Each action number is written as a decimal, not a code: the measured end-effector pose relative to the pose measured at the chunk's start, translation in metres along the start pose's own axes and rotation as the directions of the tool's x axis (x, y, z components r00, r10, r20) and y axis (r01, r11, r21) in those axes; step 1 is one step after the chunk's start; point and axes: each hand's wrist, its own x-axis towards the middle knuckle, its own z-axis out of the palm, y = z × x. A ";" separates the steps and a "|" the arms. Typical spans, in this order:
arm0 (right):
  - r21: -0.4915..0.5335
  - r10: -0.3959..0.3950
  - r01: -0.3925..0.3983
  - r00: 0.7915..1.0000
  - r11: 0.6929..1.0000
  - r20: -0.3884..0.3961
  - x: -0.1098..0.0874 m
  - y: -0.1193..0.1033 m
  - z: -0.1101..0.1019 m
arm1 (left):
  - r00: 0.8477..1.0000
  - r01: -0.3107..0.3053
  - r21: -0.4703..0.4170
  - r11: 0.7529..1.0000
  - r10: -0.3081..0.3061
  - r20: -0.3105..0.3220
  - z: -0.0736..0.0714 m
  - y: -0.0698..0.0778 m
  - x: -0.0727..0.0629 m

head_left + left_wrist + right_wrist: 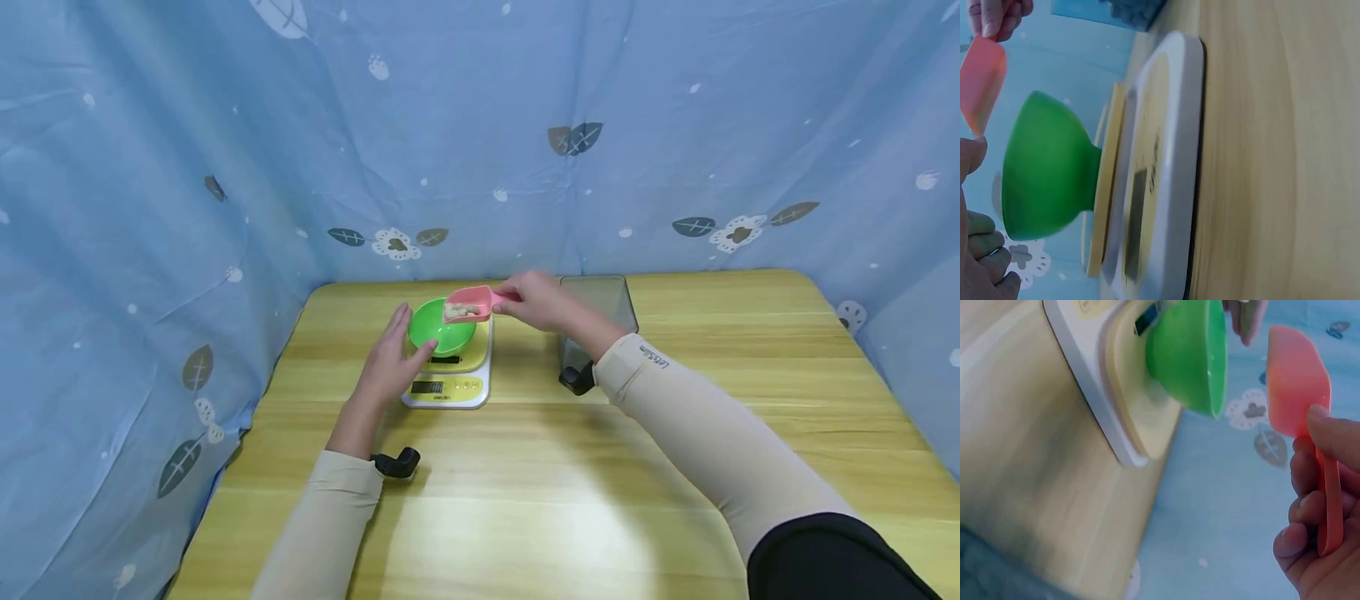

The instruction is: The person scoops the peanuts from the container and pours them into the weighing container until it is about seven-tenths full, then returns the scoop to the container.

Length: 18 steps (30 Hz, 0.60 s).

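My right hand (536,300) grips the handle of a pink scoop (1297,381), fingers curled round it in the right wrist view. Pale pieces (461,310) lie inside the scoop, which is held over the right side of a green bowl (1047,169). The bowl stands on the yellow top of a kitchen scale (480,387), whose display (427,387) shows digits that look like zeros. At the bowl's left side is my left hand (388,358), its fingers extended and thumb spread near the rim, holding nothing.
A translucent grey container (600,292) stands right of the scale, partly behind my right forearm; dark contents show in it in the left wrist view. A blue patterned curtain (480,167) hangs behind the wooden table (525,500).
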 end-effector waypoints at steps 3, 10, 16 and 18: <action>-0.013 -0.005 0.005 1.000 1.000 0.001 0.005 -0.002 0.011 | 1.000 -0.004 0.037 0.999 0.003 0.027 -0.004 -0.005 0.003; -0.048 0.010 -0.010 1.000 0.999 0.005 0.012 -0.003 0.029 | 0.998 -0.019 0.034 0.999 0.017 0.058 -0.002 -0.007 0.007; -0.109 0.023 -0.021 0.999 0.994 0.025 0.016 -0.005 0.035 | 0.997 -0.048 0.030 0.998 0.046 0.060 0.007 -0.008 0.010; -0.126 0.023 -0.019 0.999 0.992 0.033 0.017 -0.006 0.036 | 0.997 -0.050 0.027 0.998 0.048 0.057 0.008 -0.009 0.011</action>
